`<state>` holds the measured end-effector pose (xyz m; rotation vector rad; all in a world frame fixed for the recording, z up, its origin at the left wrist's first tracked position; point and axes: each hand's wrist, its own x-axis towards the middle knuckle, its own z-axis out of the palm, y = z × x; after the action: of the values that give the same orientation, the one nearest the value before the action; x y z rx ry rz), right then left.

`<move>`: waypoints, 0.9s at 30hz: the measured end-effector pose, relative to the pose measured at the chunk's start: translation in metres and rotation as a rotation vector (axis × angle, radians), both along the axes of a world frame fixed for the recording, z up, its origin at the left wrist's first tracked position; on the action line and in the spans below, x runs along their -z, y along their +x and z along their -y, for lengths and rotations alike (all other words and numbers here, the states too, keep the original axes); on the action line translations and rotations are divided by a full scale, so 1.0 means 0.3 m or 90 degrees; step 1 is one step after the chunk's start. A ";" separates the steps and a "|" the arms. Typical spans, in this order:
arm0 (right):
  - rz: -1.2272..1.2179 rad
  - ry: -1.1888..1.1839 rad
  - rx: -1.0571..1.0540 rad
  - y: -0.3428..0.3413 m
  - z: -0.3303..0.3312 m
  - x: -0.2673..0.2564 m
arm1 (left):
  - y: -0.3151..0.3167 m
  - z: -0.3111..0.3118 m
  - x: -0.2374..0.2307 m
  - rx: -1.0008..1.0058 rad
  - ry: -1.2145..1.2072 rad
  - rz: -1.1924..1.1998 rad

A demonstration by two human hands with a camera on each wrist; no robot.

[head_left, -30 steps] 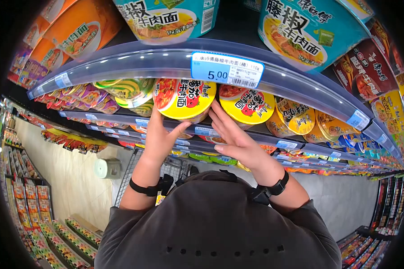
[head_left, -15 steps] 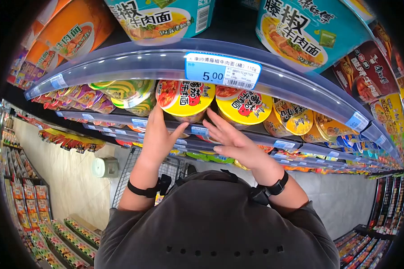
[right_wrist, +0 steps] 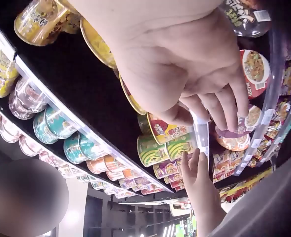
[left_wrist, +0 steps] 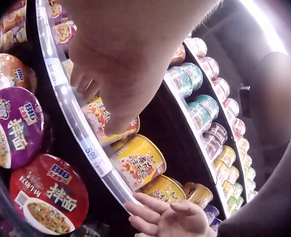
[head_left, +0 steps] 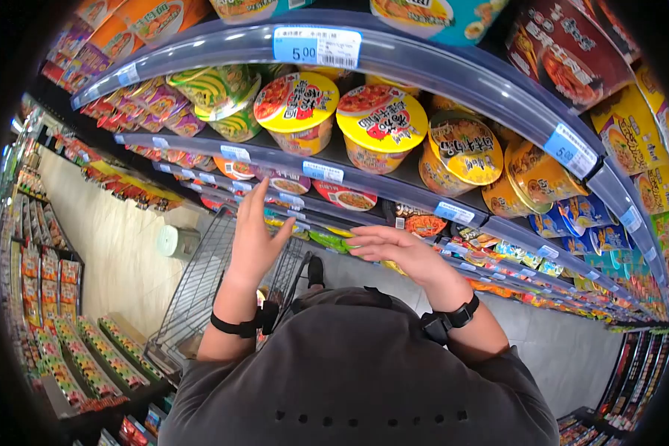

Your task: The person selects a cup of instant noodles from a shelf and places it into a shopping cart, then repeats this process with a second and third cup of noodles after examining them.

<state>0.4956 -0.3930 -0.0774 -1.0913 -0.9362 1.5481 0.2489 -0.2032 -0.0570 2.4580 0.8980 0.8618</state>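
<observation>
Two yellow-lidded noodle cups, a left one and a right one, stand side by side on a shelf in the head view. My left hand is raised before the shelf edge, fingers extended and thumb apart, holding nothing. To its right my right hand hangs with fingers extended and nothing in them. In the left wrist view a yellow cup stands behind the price rail, with the right hand below it. The right wrist view shows the right palm empty.
A clear shelf rail with price tags curves across above the cups. Lower shelves hold red and purple bowls. A wire cart stands at the left, near a lidded bin on the floor. Orange-yellow cups stand at the right.
Both hands have come away from the yellow-lidded cups and down from that shelf. The head view has shifted, showing more of the cups and cart.
</observation>
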 end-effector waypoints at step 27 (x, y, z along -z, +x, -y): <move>-0.002 -0.154 -0.026 -0.277 0.155 0.195 | -0.573 0.490 0.046 -0.100 -0.088 -0.067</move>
<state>0.4126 -0.4393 -0.1360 -1.2441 -0.7882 1.7289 0.0771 -0.3503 -0.0708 2.3549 1.1616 0.7003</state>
